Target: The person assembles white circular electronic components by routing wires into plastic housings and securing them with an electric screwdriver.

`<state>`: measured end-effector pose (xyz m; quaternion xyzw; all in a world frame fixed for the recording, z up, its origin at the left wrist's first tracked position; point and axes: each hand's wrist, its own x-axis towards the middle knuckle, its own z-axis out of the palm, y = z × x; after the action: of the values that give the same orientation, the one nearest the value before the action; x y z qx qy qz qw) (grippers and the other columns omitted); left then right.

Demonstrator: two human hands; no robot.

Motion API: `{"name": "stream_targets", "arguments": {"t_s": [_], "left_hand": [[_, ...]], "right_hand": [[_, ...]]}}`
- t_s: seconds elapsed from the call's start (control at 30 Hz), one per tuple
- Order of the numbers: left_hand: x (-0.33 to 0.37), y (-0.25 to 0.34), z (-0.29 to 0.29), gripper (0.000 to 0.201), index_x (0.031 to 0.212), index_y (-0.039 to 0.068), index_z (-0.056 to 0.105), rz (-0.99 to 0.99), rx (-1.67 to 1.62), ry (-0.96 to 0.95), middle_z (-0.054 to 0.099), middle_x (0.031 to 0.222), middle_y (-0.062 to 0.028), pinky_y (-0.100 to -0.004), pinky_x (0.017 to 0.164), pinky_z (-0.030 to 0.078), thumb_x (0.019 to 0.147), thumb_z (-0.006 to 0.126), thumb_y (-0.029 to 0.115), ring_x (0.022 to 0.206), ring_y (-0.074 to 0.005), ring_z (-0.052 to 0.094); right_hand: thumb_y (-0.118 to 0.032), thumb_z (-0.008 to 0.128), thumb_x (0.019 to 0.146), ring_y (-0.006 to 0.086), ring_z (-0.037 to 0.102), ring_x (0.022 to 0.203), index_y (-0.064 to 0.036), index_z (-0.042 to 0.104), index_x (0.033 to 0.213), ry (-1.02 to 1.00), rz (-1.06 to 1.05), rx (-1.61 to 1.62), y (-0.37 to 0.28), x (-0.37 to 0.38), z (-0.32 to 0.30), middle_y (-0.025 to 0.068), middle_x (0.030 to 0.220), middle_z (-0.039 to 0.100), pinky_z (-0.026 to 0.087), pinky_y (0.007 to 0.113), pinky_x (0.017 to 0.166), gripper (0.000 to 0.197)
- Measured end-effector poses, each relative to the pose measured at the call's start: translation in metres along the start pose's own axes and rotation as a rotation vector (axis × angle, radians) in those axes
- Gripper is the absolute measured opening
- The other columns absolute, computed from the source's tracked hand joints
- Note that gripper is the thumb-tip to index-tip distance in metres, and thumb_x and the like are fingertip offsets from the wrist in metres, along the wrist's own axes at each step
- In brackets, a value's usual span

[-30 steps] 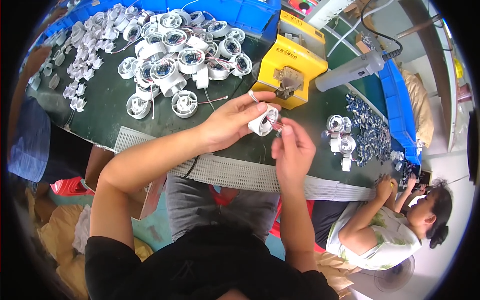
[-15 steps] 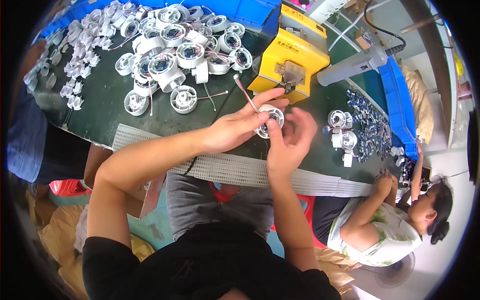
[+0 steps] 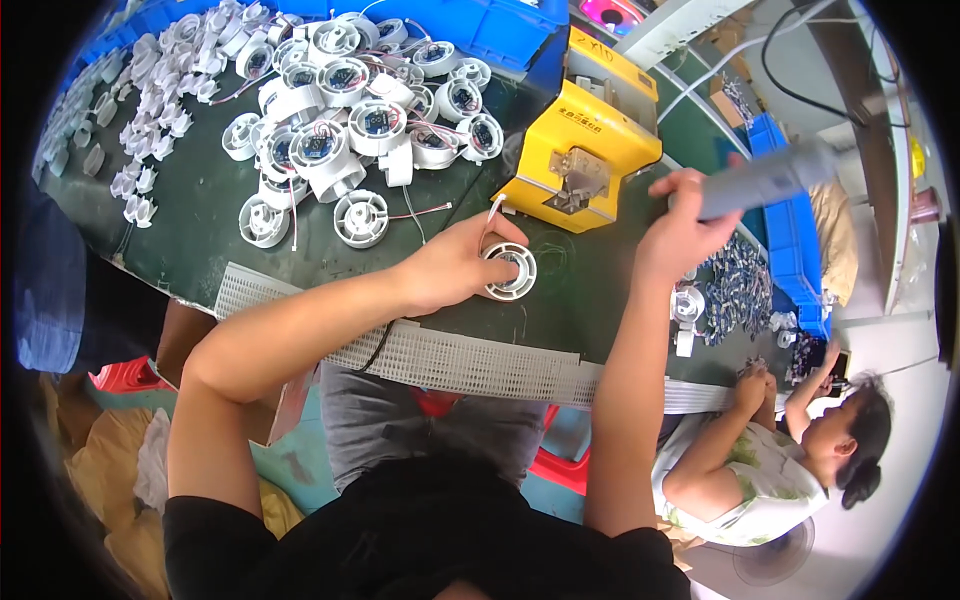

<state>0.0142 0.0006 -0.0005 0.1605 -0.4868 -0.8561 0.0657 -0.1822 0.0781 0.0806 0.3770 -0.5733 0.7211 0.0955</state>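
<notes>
My left hand (image 3: 450, 262) grips a round white plastic housing (image 3: 531, 276) near the middle of the bench, with the thumb reaching into its ring. A thin cable with a small white plug sticks up by the fingers. Farther right, my right hand (image 3: 688, 228) is wrapped around a grey cylindrical power screwdriver (image 3: 770, 180), blurred by motion. Its cord is partly in view above. Just beyond my left hand stands a yellow screw-feeding machine (image 3: 580, 125) with a metal plate on its front.
Many white housings with circuit boards and wires (image 3: 345, 125) are heaped at the back left, beside small white plastic parts (image 3: 155, 130). Several blue circuit boards (image 3: 738, 300) lie on the right near white housings (image 3: 686, 305). Blue bins (image 3: 795, 240) line the bench; a co-worker (image 3: 740, 470) sits at right.
My right hand has let go of the housing, moved right and taken hold of the screwdriver. The housing, still in my left hand, has shifted slightly left and lower.
</notes>
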Motion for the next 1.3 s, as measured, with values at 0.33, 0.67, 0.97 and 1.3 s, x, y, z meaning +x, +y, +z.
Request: {"name": "stream_targets", "arguments": {"t_s": [0.33,0.67,0.97,1.3], "left_hand": [[0.001,0.004,0.001,0.031,0.124,-0.001,0.045,-0.112,-0.053,0.085,0.060,0.102,-0.0112,-0.0382,0.080,0.060,0.095,0.054,0.006,0.089,-0.0236,0.067],[0.001,0.005,0.003,0.035,0.132,0.002,0.048,-0.130,-0.023,0.066,0.061,0.100,-0.0103,-0.0362,0.081,0.059,0.098,0.051,0.012,0.089,-0.0230,0.067],[0.002,0.004,0.003,0.034,0.131,0.000,0.047,-0.114,0.007,0.090,0.061,0.101,-0.0119,-0.0365,0.080,0.060,0.099,0.049,0.012,0.087,-0.0236,0.067],[0.004,0.003,0.004,0.032,0.127,-0.004,0.049,-0.077,0.008,0.104,0.061,0.102,-0.0154,-0.0347,0.076,0.061,0.097,0.046,0.008,0.082,-0.0202,0.066]], "right_hand": [[0.000,0.053,0.089,0.0117,0.049,0.046,0.0045,0.026,0.133,-0.117,0.039,0.132,-0.007,-0.016,0.050,0.0061,0.059,0.051,0.042,0.026,0.047,0.052],[-0.001,0.054,0.089,0.0123,0.050,0.047,0.0035,0.030,0.128,-0.099,0.016,0.238,-0.006,-0.012,0.051,0.0073,0.061,0.053,0.044,0.025,0.051,0.046],[0.001,0.052,0.089,0.0125,0.049,0.046,0.0038,0.026,0.134,-0.113,0.120,0.306,-0.025,-0.047,0.040,0.0066,0.062,0.051,0.043,0.026,0.047,0.052],[0.003,0.048,0.087,0.0139,0.050,0.044,0.0031,0.025,0.134,-0.108,0.256,0.423,-0.037,-0.088,0.043,0.0077,0.062,0.051,0.044,0.027,0.045,0.052]]}}
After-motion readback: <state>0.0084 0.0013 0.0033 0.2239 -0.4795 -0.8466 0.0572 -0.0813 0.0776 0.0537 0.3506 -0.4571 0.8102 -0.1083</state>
